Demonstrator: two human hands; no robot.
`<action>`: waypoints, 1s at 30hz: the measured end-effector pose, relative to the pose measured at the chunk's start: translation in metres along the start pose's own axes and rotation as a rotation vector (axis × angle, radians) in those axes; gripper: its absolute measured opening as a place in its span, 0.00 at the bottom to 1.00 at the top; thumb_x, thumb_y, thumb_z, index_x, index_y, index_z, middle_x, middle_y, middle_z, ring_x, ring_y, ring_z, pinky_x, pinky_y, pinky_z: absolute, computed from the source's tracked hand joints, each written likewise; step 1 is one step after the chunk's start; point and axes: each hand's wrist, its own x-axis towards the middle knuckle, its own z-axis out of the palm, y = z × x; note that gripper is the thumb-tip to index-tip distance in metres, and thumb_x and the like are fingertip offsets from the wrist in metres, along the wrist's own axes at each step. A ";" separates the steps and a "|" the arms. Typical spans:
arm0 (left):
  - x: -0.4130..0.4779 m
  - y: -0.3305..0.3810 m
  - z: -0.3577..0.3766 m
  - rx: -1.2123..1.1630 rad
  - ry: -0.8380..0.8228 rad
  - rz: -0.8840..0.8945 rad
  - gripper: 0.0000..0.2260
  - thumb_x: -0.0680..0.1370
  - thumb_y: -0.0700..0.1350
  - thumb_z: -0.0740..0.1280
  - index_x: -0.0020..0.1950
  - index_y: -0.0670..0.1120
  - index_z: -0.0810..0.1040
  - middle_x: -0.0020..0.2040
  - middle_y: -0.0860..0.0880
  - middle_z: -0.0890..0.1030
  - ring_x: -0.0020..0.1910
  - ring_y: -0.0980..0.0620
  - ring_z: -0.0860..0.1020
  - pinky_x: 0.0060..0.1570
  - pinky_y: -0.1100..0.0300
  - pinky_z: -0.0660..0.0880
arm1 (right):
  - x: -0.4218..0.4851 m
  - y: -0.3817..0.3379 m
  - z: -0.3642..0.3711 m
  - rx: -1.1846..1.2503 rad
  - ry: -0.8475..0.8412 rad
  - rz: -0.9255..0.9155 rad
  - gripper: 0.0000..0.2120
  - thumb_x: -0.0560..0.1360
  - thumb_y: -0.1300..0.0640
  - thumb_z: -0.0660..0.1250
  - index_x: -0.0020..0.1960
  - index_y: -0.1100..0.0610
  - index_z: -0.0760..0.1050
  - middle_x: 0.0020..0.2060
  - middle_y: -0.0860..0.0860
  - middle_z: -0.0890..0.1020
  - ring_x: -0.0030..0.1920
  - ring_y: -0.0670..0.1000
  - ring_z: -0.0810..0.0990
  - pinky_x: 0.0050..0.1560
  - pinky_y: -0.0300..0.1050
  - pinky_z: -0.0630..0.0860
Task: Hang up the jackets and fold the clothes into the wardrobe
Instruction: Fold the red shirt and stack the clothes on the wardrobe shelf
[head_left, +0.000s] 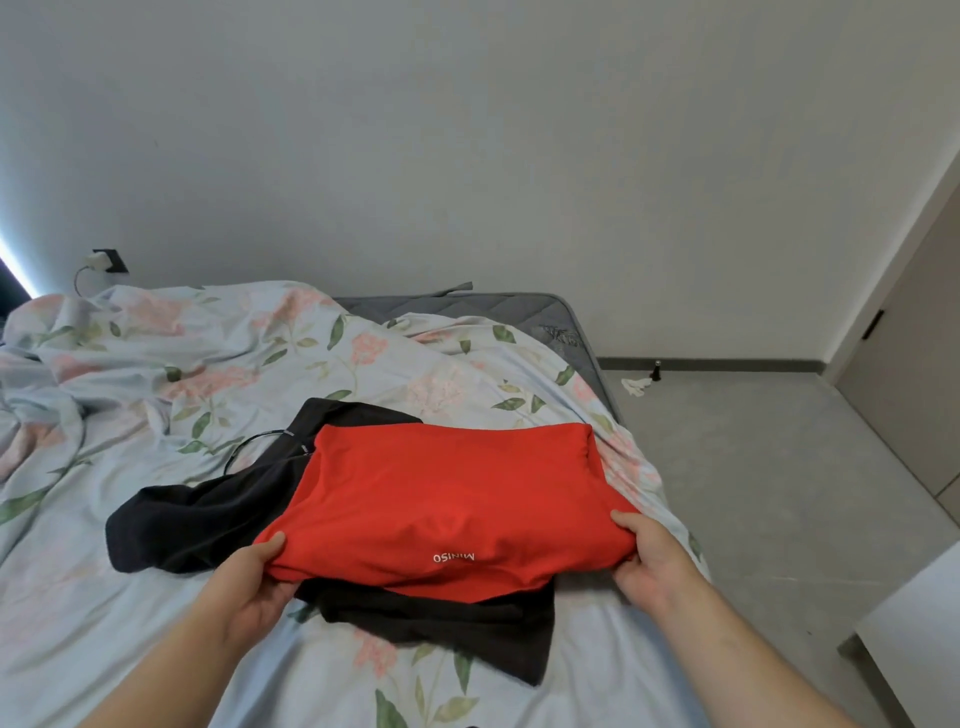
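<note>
On the bed (130, 561): red shirt (447, 499) over black garment (197, 519), near 3 o'clock edge; open floor (779, 493) beyond.
Grips: left grip (254, 582), right grip (649, 556) clamp red shirt.
Writing: "MINISO", upside down.

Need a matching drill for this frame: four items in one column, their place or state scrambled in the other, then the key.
Items
1. red shirt
2. black garment
3. charger
4. mattress

Place or state
a. lies on the floral duvet, partly under the red shirt
b. grey corner bare beyond the duvet
c. gripped at its near edge by the left hand and right hand
d. plugged in at the wall, far left

Pairs: 1-c, 2-a, 3-d, 4-b
</note>
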 end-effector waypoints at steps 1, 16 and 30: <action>-0.003 0.002 0.001 -0.028 -0.001 -0.006 0.09 0.83 0.36 0.59 0.63 0.39 0.70 0.49 0.39 0.77 0.45 0.47 0.78 0.55 0.57 0.76 | -0.003 -0.001 -0.002 0.012 0.009 -0.009 0.12 0.77 0.68 0.62 0.57 0.58 0.75 0.36 0.57 0.86 0.46 0.57 0.81 0.27 0.47 0.81; -0.069 -0.060 -0.073 0.306 0.132 0.048 0.04 0.80 0.31 0.61 0.53 0.33 0.72 0.37 0.38 0.78 0.33 0.40 0.76 0.19 0.48 0.75 | -0.079 0.017 -0.082 -0.421 0.125 -0.068 0.09 0.77 0.73 0.60 0.48 0.61 0.74 0.38 0.58 0.79 0.36 0.56 0.76 0.25 0.43 0.77; -0.085 -0.135 0.060 1.690 -0.162 0.810 0.17 0.77 0.47 0.68 0.65 0.44 0.77 0.62 0.47 0.77 0.65 0.49 0.74 0.65 0.60 0.66 | -0.067 0.031 -0.104 -0.583 0.032 -0.201 0.05 0.73 0.63 0.72 0.49 0.61 0.80 0.44 0.57 0.86 0.47 0.59 0.85 0.48 0.57 0.83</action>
